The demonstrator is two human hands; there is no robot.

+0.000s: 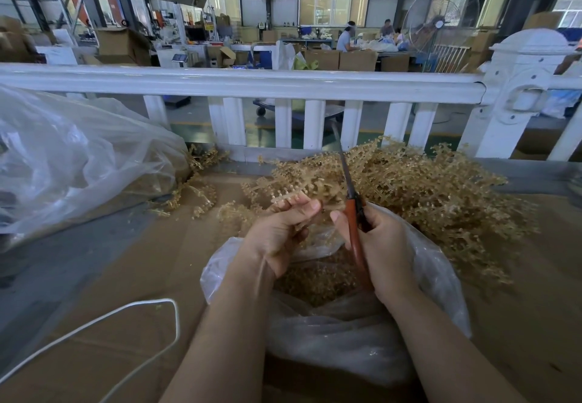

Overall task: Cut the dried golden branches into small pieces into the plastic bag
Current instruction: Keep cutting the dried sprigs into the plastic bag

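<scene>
My left hand (280,229) pinches a short golden sprig (285,199) between thumb and fingertips, just above the open mouth of the plastic bag (441,279) at lower centre of the frame. My right hand (382,251) is wrapped around the orange-handled scissors (354,229); that grip is clenched on the handles, and the blades point up and away toward the white railing (239,82). The blades look closed or nearly so, though I cannot tell for certain from this angle.

The bag already holds a layer of cut golden bits. The main pile of dried golden branches (425,188) lies on the cardboard-covered surface (132,276) right of centre, just behind the bag. A few loose sprigs are scattered toward the left, near a large clear plastic sheet (78,157) at the left edge. A white cord (126,311) loops across the lower left.

As I judge it, the risks are these. The sprig is short and my fingertips sit close to the blades, so a careless snip could nick a finger. The brittle pieces may spring sideways when cut and land on the surface instead of in the bag. The bag's mouth is soft and slumped; if my wrists press it down, it could fold shut and catch nothing.
</scene>
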